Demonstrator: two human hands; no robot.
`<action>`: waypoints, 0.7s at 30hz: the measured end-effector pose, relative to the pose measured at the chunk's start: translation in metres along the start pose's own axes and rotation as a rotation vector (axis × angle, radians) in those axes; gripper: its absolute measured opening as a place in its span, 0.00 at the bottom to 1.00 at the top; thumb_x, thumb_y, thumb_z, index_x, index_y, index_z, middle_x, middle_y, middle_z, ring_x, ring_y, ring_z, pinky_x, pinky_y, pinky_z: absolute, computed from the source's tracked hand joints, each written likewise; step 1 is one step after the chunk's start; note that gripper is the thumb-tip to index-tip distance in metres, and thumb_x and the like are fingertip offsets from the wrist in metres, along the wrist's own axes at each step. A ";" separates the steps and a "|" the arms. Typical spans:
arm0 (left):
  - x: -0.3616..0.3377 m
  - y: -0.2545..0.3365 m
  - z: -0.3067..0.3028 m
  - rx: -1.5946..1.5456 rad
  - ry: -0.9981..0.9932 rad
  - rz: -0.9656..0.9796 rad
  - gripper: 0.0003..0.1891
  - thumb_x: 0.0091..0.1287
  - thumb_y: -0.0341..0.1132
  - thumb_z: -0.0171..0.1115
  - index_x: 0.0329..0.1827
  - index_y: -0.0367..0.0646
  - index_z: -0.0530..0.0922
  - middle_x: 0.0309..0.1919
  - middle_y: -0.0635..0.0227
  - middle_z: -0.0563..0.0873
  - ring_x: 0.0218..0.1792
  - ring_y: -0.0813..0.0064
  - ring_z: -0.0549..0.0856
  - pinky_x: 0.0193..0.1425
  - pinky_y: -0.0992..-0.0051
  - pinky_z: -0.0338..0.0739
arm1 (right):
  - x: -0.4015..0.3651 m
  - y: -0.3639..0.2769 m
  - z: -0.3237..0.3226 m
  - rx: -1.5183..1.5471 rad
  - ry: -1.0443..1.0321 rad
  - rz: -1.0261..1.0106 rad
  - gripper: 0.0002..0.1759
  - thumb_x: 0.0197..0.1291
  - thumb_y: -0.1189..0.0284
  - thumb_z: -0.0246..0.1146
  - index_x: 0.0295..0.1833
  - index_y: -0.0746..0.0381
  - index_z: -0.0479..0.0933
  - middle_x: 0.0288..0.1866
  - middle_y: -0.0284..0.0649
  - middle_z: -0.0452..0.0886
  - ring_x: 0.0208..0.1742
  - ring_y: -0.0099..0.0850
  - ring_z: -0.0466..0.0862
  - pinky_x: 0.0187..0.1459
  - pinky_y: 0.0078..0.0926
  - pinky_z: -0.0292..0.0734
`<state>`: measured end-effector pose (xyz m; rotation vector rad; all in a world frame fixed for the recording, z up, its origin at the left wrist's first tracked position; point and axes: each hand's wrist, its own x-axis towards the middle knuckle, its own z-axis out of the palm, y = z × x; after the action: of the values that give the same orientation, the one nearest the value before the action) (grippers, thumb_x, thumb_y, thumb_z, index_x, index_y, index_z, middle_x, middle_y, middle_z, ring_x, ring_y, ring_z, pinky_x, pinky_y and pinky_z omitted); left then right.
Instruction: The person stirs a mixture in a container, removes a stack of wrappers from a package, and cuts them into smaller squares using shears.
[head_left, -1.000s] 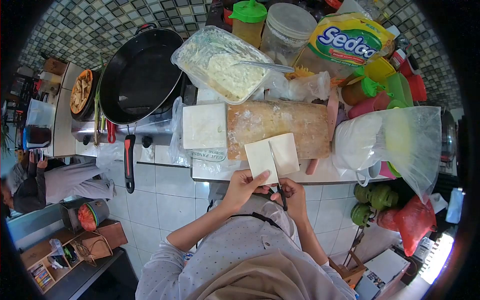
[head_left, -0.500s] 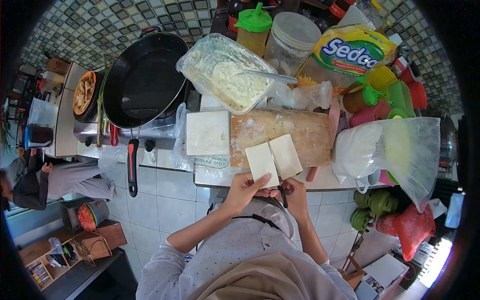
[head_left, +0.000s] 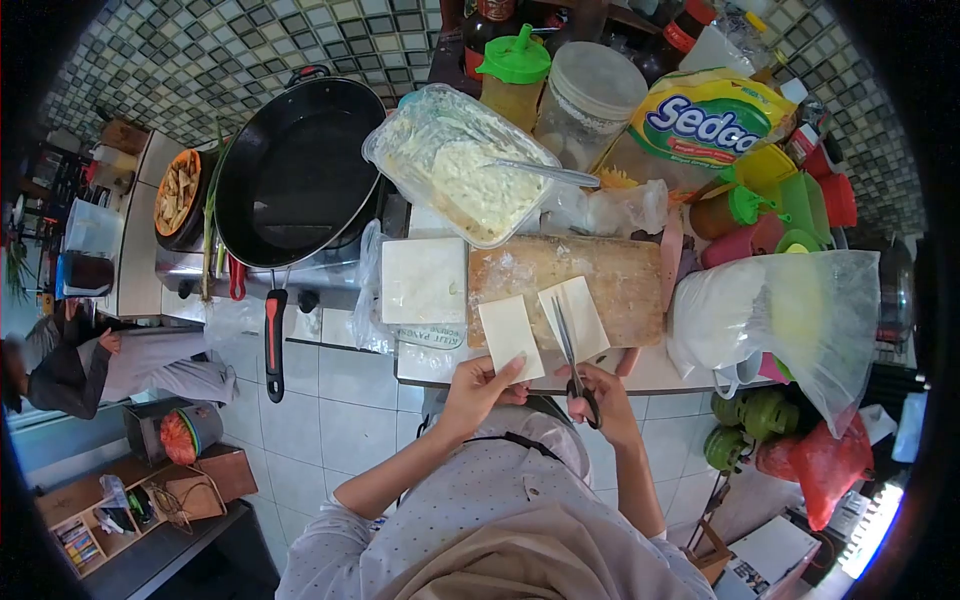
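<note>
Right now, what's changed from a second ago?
The left hand has drawn its pale sheet leftward, away from the other sheet, and the scissors in the right hand now show their blades over that sheet. Each hand keeps its hold; the cutting board and pan are unchanged.

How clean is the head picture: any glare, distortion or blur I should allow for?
Head view: the bright white strip at lower right is blown out; head view: wide-angle distortion bends the multicoloured mosaic-tiled wall, corners go black; head view: the black-handled metal scissors in the right hand and the cream rectangular sheet in the left hand look reasonably sharp.
</note>
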<state>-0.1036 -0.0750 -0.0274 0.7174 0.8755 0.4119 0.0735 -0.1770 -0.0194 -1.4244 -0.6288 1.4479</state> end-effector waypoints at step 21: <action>0.024 0.004 0.060 0.018 -0.134 0.007 0.19 0.69 0.44 0.50 0.40 0.33 0.75 0.33 0.62 0.81 0.29 0.76 0.82 0.34 0.76 0.82 | -0.039 0.011 -0.008 0.109 0.284 -0.258 0.35 0.39 0.46 0.71 0.39 0.67 0.72 0.17 0.33 0.71 0.17 0.20 0.70 0.20 0.15 0.62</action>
<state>-0.0407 -0.0819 -0.0119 0.7559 0.7508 0.3584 0.0720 -0.2176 -0.0127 -1.3752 -0.5230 1.0395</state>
